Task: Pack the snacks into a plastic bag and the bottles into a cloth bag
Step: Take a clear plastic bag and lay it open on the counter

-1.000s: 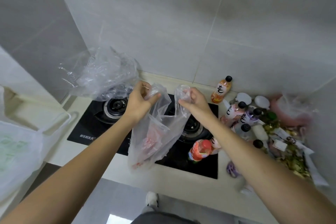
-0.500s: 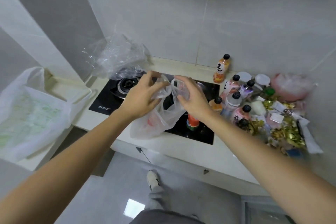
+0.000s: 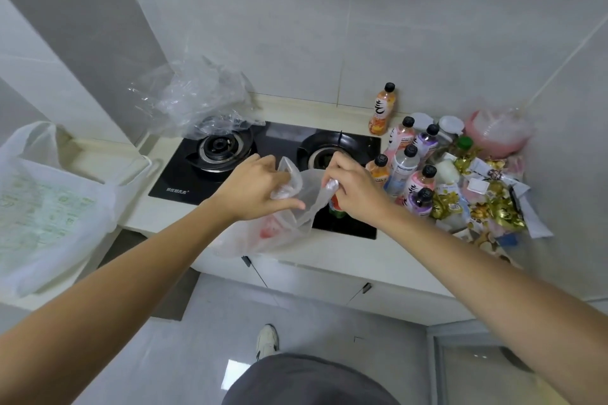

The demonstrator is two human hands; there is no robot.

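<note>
Left hand (image 3: 255, 186) and right hand (image 3: 353, 189) each pinch a handle of the thin translucent plastic bag (image 3: 283, 223) — upright capped drink bottles (image 3: 403, 168) at three o'clock.

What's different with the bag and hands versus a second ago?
The thin plastic bag has come down: it hung above the stove a second ago, and its bottom now rests on the counter edge. The left hand and right hand still grip its handles. The bottles and snacks are unmoved.
</note>
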